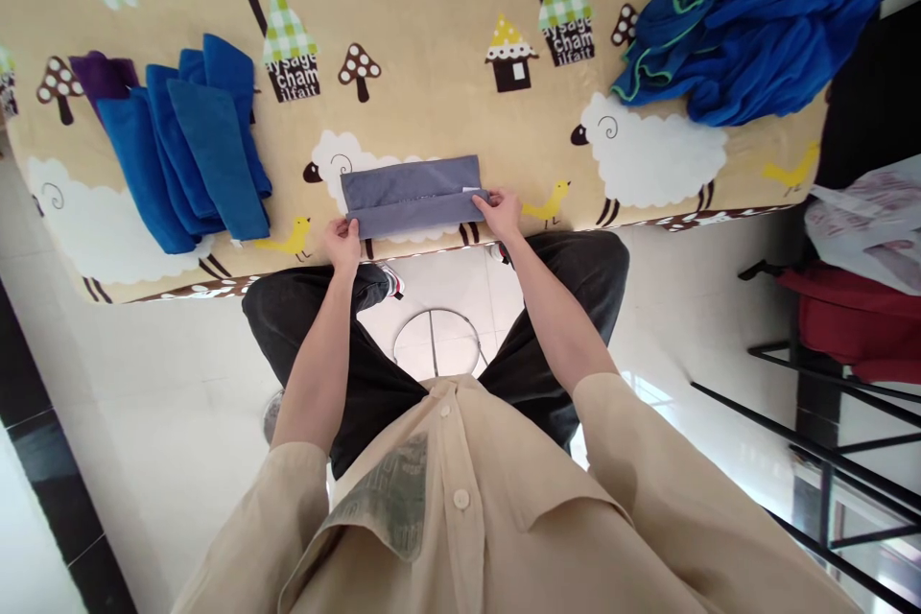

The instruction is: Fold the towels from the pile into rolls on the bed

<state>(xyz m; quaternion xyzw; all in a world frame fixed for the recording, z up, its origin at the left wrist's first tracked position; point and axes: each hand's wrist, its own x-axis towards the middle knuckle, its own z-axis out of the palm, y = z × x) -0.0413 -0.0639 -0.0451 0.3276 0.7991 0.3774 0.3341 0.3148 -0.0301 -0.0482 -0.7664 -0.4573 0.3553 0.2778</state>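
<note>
Where the tabletop meets its near edge, a folded grey cloth lies flat, its long axis running along that edge. The left hand pinches the cloth's left end and the right hand pinches its right end, both grasping the near fold. Farther along the left edge sits a stack of folded blue cloths. At the far right corner lies a crumpled heap of blue cloths.
</note>
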